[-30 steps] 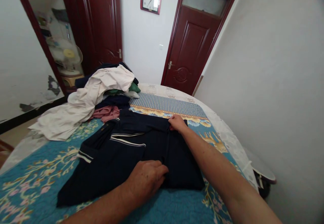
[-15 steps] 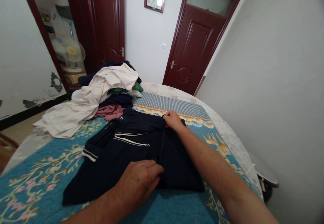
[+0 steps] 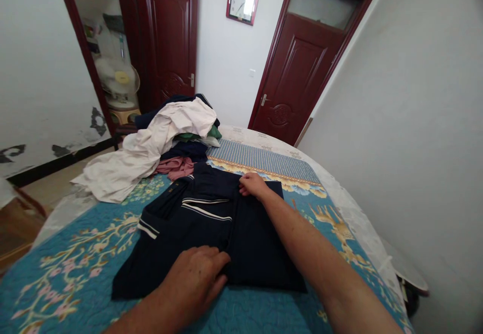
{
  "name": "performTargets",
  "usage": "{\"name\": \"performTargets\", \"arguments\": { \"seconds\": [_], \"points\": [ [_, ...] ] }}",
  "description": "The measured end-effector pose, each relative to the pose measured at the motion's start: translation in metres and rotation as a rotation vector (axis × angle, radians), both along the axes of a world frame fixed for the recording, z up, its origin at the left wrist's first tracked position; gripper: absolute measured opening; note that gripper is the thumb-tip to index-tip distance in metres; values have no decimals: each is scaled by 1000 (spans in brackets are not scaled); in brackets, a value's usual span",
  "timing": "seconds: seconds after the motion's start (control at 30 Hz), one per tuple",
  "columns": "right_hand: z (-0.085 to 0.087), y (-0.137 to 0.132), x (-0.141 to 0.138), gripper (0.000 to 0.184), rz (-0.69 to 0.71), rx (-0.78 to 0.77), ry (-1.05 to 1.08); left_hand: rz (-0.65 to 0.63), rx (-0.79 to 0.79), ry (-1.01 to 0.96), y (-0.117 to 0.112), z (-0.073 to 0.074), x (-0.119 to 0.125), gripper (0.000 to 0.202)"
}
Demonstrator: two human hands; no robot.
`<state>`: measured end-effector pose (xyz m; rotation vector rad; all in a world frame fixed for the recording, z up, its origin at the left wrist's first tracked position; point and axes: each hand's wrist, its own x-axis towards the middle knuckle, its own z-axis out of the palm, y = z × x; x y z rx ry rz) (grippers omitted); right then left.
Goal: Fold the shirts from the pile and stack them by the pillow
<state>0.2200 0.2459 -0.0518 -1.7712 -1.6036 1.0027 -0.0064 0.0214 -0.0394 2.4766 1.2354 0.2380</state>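
A dark navy shirt with white stripe trim lies spread on the blue floral bed cover. My left hand rests on the near edge of a fold in the shirt, fingers curled into the cloth. My right hand pinches the far end of the same fold near the collar. The right side of the shirt is folded over towards the middle.
A heap of clothes, white, green, pink and navy, lies at the far left of the bed. Two dark red doors and a wall clock stand behind. A white wall runs along the right. A fan stands in the left doorway.
Both hands have shifted left along with the fold of the shirt. The camera has turned a little, so the heap and doors sit further right in view.
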Motion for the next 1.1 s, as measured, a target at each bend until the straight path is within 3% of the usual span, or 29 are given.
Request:
{"name": "performTargets", "arguments": {
  "seconds": [0.13,0.27,0.4,0.47,0.53,0.63,0.77,0.97,1.1],
  "points": [
    [6,-10,19,33,89,-15,36,116,2,77,-9,-2,-3,21],
    [11,-29,47,34,141,132,-42,118,134,62,-17,-1,1,24],
    [12,-62,87,30,36,343,-344,75,388,-42,-22,1,6,44],
    [8,-85,107,30,-68,383,-499,0,413,-41,-22,-2,9,55],
    [-1,-109,125,32,-152,329,-549,-47,352,22,-20,-7,12,52],
    [-17,-145,139,36,-185,206,-395,-37,281,128,-18,-18,18,43],
    [-30,-176,137,48,-226,86,-89,-12,293,189,-21,-24,26,41],
    [-38,-182,128,60,-196,161,25,12,398,175,-29,-20,26,43],
    [-43,-175,130,60,-231,151,144,-39,490,143,-33,-18,38,47]
  ]
}}
